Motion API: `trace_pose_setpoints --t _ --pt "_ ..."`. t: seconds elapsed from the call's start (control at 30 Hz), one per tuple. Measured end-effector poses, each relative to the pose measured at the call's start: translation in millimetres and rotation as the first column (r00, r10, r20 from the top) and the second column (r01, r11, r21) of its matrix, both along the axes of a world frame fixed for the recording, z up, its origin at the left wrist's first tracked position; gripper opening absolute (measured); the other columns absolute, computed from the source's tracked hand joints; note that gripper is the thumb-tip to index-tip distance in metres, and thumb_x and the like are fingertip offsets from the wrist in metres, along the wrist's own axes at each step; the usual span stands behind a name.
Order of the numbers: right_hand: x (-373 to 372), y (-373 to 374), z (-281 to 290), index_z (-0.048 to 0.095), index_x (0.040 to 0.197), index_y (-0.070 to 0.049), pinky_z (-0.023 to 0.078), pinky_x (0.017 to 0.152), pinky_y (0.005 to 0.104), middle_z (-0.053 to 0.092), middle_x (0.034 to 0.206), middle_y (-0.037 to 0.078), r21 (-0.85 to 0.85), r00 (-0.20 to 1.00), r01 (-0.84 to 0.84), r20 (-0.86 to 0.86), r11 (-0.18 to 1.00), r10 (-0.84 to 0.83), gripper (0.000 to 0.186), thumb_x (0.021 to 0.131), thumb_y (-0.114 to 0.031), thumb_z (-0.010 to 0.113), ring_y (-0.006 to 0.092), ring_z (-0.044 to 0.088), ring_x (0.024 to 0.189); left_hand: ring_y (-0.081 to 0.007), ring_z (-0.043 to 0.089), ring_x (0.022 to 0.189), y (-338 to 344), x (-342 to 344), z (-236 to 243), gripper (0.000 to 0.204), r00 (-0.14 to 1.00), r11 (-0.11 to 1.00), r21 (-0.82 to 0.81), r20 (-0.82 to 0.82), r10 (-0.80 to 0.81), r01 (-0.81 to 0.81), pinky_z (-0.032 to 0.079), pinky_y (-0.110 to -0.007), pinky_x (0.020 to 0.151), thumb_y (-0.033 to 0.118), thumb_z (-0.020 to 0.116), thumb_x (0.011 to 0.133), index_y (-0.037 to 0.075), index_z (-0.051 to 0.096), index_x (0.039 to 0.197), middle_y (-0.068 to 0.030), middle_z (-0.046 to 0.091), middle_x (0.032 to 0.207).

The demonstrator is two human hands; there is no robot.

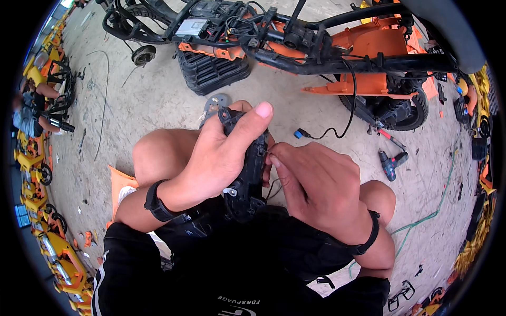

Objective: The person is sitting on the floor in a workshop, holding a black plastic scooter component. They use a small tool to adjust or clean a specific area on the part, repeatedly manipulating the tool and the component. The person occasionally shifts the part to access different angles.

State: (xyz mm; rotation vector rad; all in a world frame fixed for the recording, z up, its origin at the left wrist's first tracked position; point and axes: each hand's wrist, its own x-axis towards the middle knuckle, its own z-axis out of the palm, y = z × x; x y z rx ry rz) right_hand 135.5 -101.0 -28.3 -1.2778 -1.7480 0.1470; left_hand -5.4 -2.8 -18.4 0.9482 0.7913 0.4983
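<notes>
In front of my body I hold a long black plastic housing (pixel 247 174), tilted upright above my lap. My left hand (pixel 221 150) is wrapped round its upper part, thumb lying across the top. A small whitish metal fitting (pixel 230 192) shows on the housing's lower left side. At the right edge of the housing, my right hand (pixel 316 181) is closed, thumb and forefinger pinched together close to a slot. Whatever sits in that pinch is too small to make out. Below it, a thin dark cable (pixel 274 188) hangs beside the housing.
A stripped motorbike frame (pixel 327 58) with orange panels lies across the far side. A cable with a blue connector (pixel 301 134) hangs from it to the concrete floor. A cordless drill (pixel 390 164) and a green hose (pixel 421 220) lie right. Another person (pixel 34 113) sits far left near yellow vehicles.
</notes>
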Motion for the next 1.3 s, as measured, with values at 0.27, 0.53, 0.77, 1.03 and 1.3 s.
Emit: trace_pose_setpoints --t 0.27,0.53,0.77,1.03,1.3 --pt "-0.5 -0.6 -0.3 0.063 0.098 0.008 0.046 0.049 0.0313 0.057 0.071 0.009 0.009 0.999 0.015 0.044 1.0 -0.015 0.035 0.064 0.006 0.07 0.0211 0.057 0.058 -0.0147 0.057 0.047 0.0 0.2 0.3 0.041 1.0 1.0 0.014 -0.02 -0.005 0.005 0.05 -0.029 0.041 0.039 0.06 0.096 0.002 0.05 0.08 -0.0082 0.058 0.066" --pt "-0.9 1.3 -3.8 0.063 0.1 0.008 0.046 0.049 0.0313 0.057 0.071 0.009 0.032 0.999 -0.002 0.039 0.999 0.001 0.036 0.064 0.006 0.07 0.021 0.055 0.057 -0.0146 0.057 0.047 -0.1 -0.3 1.4 0.04 1.0 1.0 -0.015 -0.01 -0.004 0.004 0.049 -0.03 0.04 0.038 0.06 0.096 0.002 0.05 0.08 -0.0077 0.058 0.066" --pt "-1.5 0.1 -5.5 0.062 0.102 0.008 0.044 0.047 0.0312 0.053 0.069 0.008 0.06 0.991 0.014 0.134 0.998 -0.021 0.036 0.067 0.003 0.068 0.02 0.052 0.057 -0.0144 0.057 0.047 -0.2 -0.9 -0.4 0.04 1.0 0.999 0.035 -0.027 -0.009 0.01 0.049 -0.029 0.041 0.037 0.059 0.097 0.003 0.05 0.079 -0.0073 0.058 0.066" --pt "-7.3 -4.9 -3.8 0.062 0.1 0.008 0.042 0.046 0.0288 0.048 0.068 0.006 0.04 0.953 0.086 0.287 0.995 -0.094 0.034 0.067 0.0 0.064 0.0167 0.049 0.058 -0.0131 0.057 0.048 -1.5 0.5 -6.4 0.039 0.998 0.992 0.129 -0.059 0.011 -0.003 0.048 -0.028 0.043 0.036 0.061 0.096 0.003 0.048 0.079 -0.0064 0.057 0.065" --pt "-3.1 -6.9 -3.1 0.061 0.095 0.005 0.042 0.047 0.03 0.048 0.069 0.006 -0.026 0.956 0.084 0.284 0.996 -0.073 0.03 0.065 0.002 0.064 0.0185 0.05 0.057 -0.0129 0.057 0.048 -3.6 1.3 -11.5 0.038 0.996 0.978 0.201 -0.087 -0.031 0.048 0.047 -0.028 0.042 0.035 0.062 0.096 0.004 0.048 0.079 -0.0055 0.056 0.064"
